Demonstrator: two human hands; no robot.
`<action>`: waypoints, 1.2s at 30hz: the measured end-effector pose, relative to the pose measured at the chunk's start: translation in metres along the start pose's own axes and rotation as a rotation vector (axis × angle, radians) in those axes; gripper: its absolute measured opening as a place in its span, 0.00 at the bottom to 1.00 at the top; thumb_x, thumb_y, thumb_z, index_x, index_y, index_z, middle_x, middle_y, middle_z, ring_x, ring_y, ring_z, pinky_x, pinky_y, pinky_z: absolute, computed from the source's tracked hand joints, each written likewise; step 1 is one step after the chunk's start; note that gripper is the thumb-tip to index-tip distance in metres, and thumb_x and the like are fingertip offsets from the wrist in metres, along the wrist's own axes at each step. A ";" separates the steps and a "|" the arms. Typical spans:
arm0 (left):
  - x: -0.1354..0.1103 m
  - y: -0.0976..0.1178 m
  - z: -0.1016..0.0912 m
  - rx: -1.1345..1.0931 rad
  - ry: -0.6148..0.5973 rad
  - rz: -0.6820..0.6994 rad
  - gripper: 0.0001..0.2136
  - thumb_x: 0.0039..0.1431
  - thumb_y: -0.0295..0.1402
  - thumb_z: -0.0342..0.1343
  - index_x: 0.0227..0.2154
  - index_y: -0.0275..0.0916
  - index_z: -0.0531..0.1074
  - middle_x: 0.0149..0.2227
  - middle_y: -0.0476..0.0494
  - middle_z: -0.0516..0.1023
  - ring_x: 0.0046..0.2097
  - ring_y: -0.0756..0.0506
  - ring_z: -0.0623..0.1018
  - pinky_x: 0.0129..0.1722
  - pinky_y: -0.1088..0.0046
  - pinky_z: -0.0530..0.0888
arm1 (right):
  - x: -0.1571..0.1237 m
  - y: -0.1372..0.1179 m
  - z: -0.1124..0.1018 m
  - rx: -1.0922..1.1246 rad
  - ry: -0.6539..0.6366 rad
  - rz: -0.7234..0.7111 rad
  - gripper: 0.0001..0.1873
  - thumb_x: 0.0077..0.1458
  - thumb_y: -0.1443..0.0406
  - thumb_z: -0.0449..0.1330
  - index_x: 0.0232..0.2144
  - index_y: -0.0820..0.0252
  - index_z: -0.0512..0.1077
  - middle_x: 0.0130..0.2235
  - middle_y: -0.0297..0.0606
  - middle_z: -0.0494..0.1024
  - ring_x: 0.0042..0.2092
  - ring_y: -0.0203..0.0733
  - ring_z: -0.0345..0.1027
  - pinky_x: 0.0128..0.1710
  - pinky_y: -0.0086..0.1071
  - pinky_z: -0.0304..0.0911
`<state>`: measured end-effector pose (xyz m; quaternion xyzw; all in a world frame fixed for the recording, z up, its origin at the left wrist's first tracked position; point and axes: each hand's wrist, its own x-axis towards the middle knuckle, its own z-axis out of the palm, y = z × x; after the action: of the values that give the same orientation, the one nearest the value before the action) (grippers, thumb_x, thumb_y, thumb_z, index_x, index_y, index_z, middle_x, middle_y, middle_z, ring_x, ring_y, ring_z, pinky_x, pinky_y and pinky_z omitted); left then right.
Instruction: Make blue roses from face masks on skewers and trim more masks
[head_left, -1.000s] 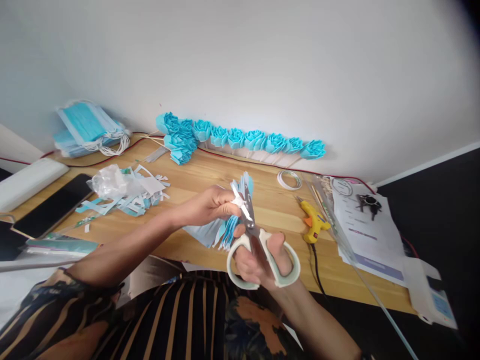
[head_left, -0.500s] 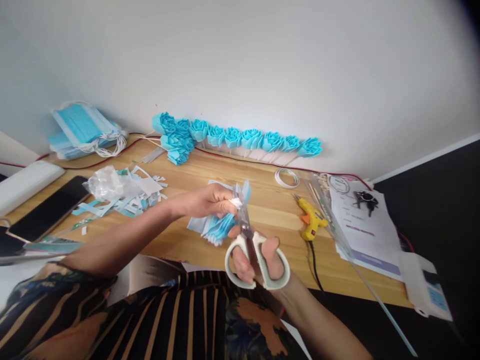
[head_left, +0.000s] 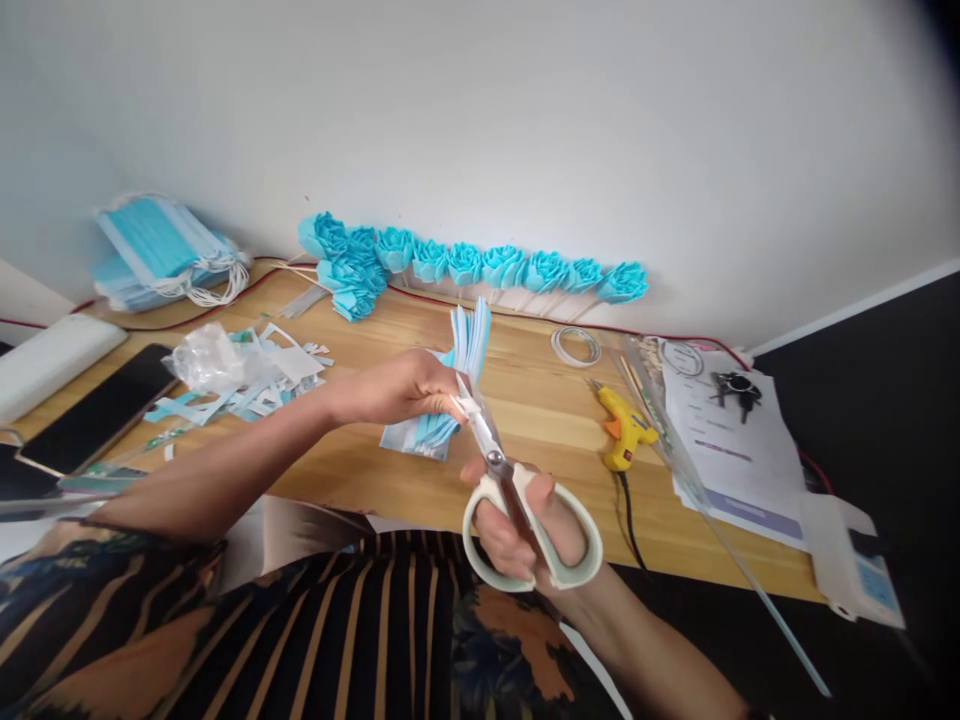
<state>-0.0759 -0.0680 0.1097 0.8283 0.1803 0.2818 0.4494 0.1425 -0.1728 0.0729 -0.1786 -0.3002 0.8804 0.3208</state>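
My left hand [head_left: 401,387] is closed on a folded stack of blue face masks [head_left: 466,345], held above the wooden table [head_left: 540,400]; one end fans upward, the other hangs down to the tabletop. My right hand [head_left: 525,525] grips white-handled scissors [head_left: 517,500] with fingers through both loops. The blades point up and left, their tips touching the masks beside my left fingers.
A row of blue fabric roses [head_left: 480,265] lies along the wall. A pile of masks [head_left: 161,250] sits far left, mask scraps and a plastic bag [head_left: 240,375] nearer. A yellow glue gun [head_left: 622,430], tape roll [head_left: 576,346], papers with keys [head_left: 731,430] lie right; a phone [head_left: 94,405] left.
My left hand has turned the mask stack so its fanned end points up. The scissors have tilted left, their tips now at the stack beside my fingers.
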 end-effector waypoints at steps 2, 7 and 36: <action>0.000 -0.001 -0.004 0.001 -0.037 -0.005 0.21 0.64 0.50 0.56 0.31 0.36 0.81 0.34 0.36 0.83 0.37 0.46 0.81 0.39 0.75 0.74 | 0.000 0.005 -0.003 -0.034 0.018 -0.026 0.30 0.50 0.41 0.66 0.41 0.59 0.75 0.19 0.23 0.65 0.14 0.24 0.43 0.11 0.21 0.50; -0.005 -0.001 0.005 -0.072 -0.080 -0.100 0.26 0.64 0.54 0.54 0.31 0.33 0.80 0.27 0.40 0.79 0.28 0.49 0.74 0.28 0.78 0.69 | 0.004 0.019 -0.019 -0.155 -0.056 -0.142 0.39 0.49 0.36 0.62 0.47 0.62 0.73 0.21 0.26 0.68 0.15 0.25 0.49 0.13 0.23 0.53; -0.017 0.000 0.008 -0.125 -0.038 -0.063 0.26 0.65 0.54 0.52 0.29 0.33 0.78 0.25 0.42 0.77 0.25 0.52 0.71 0.25 0.80 0.67 | 0.006 0.022 -0.011 -0.238 -0.059 -0.163 0.39 0.50 0.37 0.62 0.50 0.61 0.73 0.23 0.29 0.68 0.19 0.28 0.52 0.16 0.24 0.52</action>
<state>-0.0841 -0.0827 0.1010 0.7978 0.1797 0.2623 0.5123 0.1333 -0.1774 0.0496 -0.1642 -0.4255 0.8144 0.3589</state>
